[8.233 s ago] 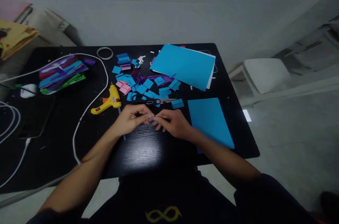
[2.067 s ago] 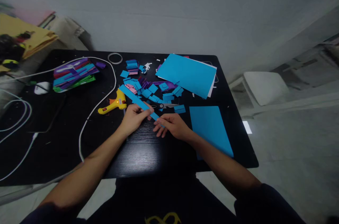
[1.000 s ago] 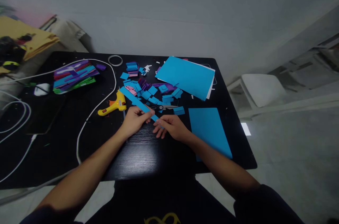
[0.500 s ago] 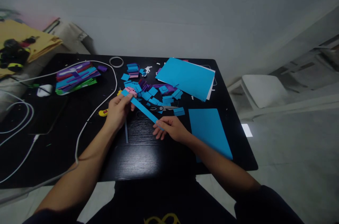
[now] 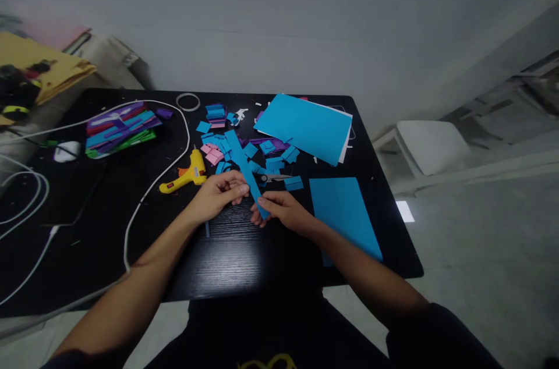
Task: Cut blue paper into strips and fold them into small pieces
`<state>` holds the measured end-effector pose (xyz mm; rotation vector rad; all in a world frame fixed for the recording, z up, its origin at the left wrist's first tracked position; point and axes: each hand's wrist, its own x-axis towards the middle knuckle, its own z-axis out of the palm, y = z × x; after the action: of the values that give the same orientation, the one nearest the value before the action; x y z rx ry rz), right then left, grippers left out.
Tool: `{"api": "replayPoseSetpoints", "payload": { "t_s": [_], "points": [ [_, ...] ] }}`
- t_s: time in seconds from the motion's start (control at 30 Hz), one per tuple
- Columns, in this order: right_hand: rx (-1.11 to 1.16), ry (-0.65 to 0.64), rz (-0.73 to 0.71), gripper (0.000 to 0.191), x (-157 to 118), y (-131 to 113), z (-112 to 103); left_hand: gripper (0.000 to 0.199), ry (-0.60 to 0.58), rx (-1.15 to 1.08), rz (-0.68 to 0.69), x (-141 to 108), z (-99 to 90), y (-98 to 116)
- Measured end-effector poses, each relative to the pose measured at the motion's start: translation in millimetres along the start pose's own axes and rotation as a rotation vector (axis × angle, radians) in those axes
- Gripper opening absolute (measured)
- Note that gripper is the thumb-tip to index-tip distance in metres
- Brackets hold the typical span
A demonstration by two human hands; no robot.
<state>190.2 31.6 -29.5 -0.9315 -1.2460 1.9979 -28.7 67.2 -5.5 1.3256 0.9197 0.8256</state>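
"Over the front part of the black table (image 5: 236, 270), how do the arms lie?"

"Both forearms slant inward from the lower corners; hands meet near the middle, just apart. Left hand (image 5: 220, 194): palm turned inward, fingers curled, thumb laid forward. Right hand (image 5: 282, 206): thumb over bent index, other fingers loosely fanned below."

"Anything held?"

"Right has the lower end of a blue paper strip (image 5: 243, 165) pinched between thumb and fingers. Left is half closed, thumb tip at the strip's left edge; cannot tell whether it grips or only touches."

"Strip's position?"

"Between the hands, running up and leftward from the right fingertips, past the left thumb; far end over the scattered paper pieces (image 5: 251, 151). Scissors (image 5: 277, 177) partly hidden, just right of it. Yellow glue gun (image 5: 187, 176) near, beyond the left hand. Blue sheet (image 5: 343, 212) partly under the right forearm."
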Motion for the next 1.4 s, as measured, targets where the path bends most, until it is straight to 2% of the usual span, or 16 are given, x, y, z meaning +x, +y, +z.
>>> {"api": "replayPoseSetpoints", "payload": {
  "t_s": [0.23,0.47,0.77,0.83,0.97,1.03,1.13,1.23,1.4],
  "points": [
    [0.002,-0.107,0.023,0.044,-3.8,-6.5,-0.6,0.041,0.015,0.033,0.062,-0.6,2.3,3.4],
    [-0.046,-0.018,-0.011,0.051,-2.0,-3.2,0.8,0.038,0.011,0.018,0.032,-0.2,5.4,2.5],
    [-0.002,-0.123,0.006,0.047,-5.3,-8.2,1.7,0.039,0.025,-0.061,0.019,0.8,6.2,-1.3],
    [-0.018,-0.073,-0.006,0.044,-4.1,-6.7,1.8,0.039,0.024,-0.072,0.008,1.1,7.3,-0.8],
    [-0.066,0.18,-0.154,0.037,0.7,-1.4,0.1,0.036,-0.016,-0.021,-0.027,0.0,10.2,0.4],
    [-0.054,0.249,-0.213,0.038,2.6,0.6,-1.3,0.033,-0.062,0.023,-0.045,-1.4,12.3,0.1],
    [-0.037,0.292,-0.235,0.035,2.9,1.6,-2.4,0.029,-0.114,0.054,-0.063,-3.2,16.2,-1.2],
    [-0.022,0.322,-0.192,0.032,1.5,1.1,-1.6,0.027,-0.136,0.062,-0.072,-4.1,18.8,-2.9],
    [0.005,0.37,-0.179,0.03,2.0,0.8,-0.7,0.027,-0.032,0.149,-0.062,-4.2,20.0,-7.9]
  ]
}}
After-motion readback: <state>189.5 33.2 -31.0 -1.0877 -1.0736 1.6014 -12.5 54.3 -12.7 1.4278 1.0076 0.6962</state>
